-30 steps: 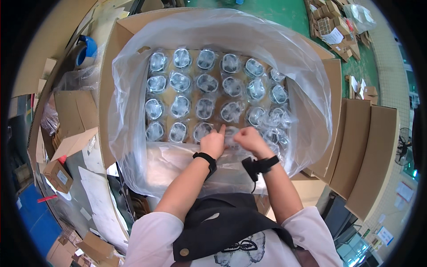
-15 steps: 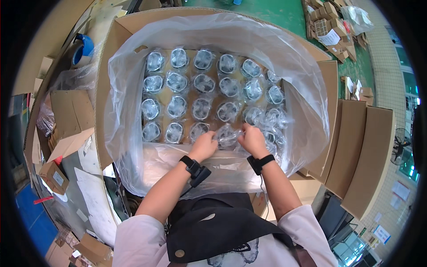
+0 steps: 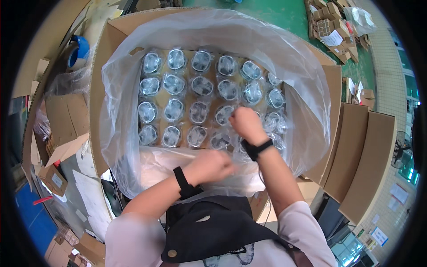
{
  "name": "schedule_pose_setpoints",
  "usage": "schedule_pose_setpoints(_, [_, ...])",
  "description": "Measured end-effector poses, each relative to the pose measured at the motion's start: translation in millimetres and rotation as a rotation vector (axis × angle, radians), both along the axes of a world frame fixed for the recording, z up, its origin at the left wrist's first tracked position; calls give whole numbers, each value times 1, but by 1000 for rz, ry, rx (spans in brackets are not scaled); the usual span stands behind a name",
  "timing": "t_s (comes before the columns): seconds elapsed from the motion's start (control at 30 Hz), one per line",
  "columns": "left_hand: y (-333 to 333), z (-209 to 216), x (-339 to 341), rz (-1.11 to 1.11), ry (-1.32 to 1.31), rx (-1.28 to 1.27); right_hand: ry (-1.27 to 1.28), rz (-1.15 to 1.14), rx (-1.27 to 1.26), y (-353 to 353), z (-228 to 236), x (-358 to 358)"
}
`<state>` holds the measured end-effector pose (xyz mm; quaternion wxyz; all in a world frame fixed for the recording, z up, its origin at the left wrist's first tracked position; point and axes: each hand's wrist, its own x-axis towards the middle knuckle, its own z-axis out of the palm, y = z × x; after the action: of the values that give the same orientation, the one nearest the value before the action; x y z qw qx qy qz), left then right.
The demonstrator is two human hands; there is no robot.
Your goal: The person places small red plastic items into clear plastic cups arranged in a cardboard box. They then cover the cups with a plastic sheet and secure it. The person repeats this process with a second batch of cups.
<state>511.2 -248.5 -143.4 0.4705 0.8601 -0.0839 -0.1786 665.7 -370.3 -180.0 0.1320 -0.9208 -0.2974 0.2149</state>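
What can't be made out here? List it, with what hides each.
- Left hand, head view: motion-blurred; whether it holds anything is unclear.
- Right hand, head view: seen from the back; its own knuckles hide the fingers and any grip.
- Wrapped round parts in the cardboard box: crinkled plastic wrap blurs their detail.
- Nearest row: partly covered by the clear bag liner and hands.

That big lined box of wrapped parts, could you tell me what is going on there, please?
A person leans over a cardboard box lined with a clear plastic bag. Inside, round metal parts, each in its own clear wrap, stand in rows. The right hand reaches down among the parts at the near right of the layer. The left hand, blurred, hovers above the bag's near edge; I cannot tell whether it holds anything.
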Motion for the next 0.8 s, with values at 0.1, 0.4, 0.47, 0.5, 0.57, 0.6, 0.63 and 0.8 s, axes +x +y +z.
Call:
schedule_pose_setpoints(0.1, [22, -31, 43, 501, -59, 172, -23, -94, -115, 16, -56, -11])
schedule_pose_setpoints(0.4, [-8, -101, 75, 444, 107, 353, 366, -307, 187, -39, -9, -9])
schedule_pose_setpoints(0.47, [-2, -99, 81, 428, 154, 368, 358, -332, 199, -57, 2, -8])
schedule_pose_setpoints(0.5, [-3, -99, 80, 432, 88, 366, 270, -355, 213, -57, 5, -11])
schedule_pose_setpoints(0.57, [-11, -101, 74, 435, -42, 358, 92, -404, 235, -54, 11, -16])
schedule_pose_setpoints(0.6, [-13, -104, 70, 442, -182, 340, -77, -343, 292, -39, 15, -20])
schedule_pose_setpoints(0.63, [-13, -108, 66, 429, -188, 354, -82, -307, 237, -24, 11, -22])
schedule_pose_setpoints(0.8, [-7, -70, 58, 424, -243, 268, 26, -268, -37, -25, -10, 8])
